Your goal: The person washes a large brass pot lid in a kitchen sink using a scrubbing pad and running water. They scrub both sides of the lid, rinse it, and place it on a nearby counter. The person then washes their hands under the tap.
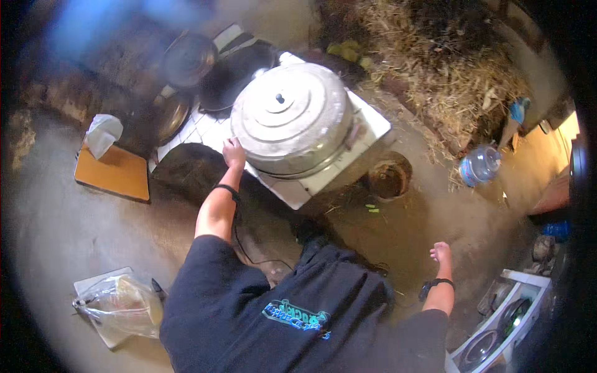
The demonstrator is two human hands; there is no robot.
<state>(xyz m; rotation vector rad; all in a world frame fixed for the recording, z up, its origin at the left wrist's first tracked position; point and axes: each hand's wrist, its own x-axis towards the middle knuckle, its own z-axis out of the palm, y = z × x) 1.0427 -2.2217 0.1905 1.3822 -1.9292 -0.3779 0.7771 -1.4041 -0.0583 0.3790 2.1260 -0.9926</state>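
A large metal pot (298, 161) stands on a white-tiled stove top, under a round, stepped metal lid (270, 128) with a small dark knob. My left hand (234, 153) is at the pot's near left side, by the lid's rim, with its fingers curled. Whether it grips the rim or only rests there cannot be told. Off to the right, away from the pot, my right hand (440, 252) hangs with fingers curled in and nothing visible in it. Both wrists carry dark bands.
Dark pans (238, 70) crowd behind the pot. An orange-topped stool (114, 172) and a bagged bundle (126, 298) lie left. Rightward are a round container (389, 176), a plastic bottle (479, 165), straw (447, 79) and a white rack (527, 278) of dishes. A cord (247, 256) runs near my body.
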